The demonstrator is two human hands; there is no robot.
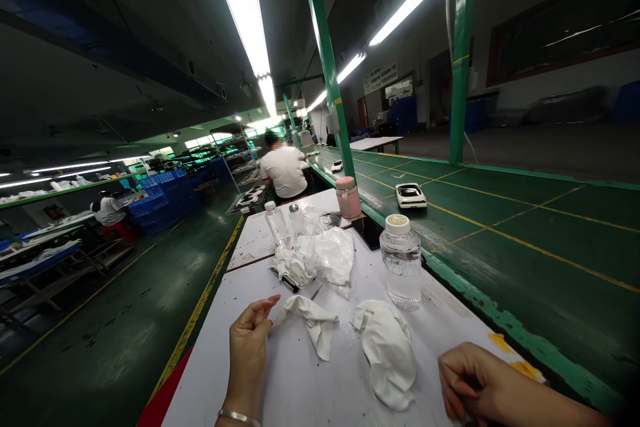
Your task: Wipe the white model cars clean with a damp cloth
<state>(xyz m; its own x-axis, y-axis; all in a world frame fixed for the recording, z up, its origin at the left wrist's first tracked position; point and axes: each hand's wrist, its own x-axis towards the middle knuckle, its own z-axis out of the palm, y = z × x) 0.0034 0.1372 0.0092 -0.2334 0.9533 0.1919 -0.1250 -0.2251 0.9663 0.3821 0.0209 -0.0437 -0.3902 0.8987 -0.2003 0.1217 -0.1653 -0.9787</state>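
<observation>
My left hand [251,328] is raised over the white tabletop, its thumb and index finger apart with nothing seen between them. Just right of those fingertips lies a crumpled white cloth [317,325], close to the thumb. A larger, bunched white cloth [387,353] rests between my two hands. At the lower right, my right hand [463,377] is loosely curled beside that cloth, apart from it. No object shows in its fingers, though the palm is partly hidden. Behind the larger cloth stands a clear jar [401,270] with a white lid, partly filled with clear liquid.
Crumpled plastic bags [333,257], a clear bottle [278,223], a pink cup [347,199] and a dark phone-like slab [367,232] occupy the table's far part. A green conveyor [520,213] carries a white housing [411,195]. Ahead sits a person in white [283,170].
</observation>
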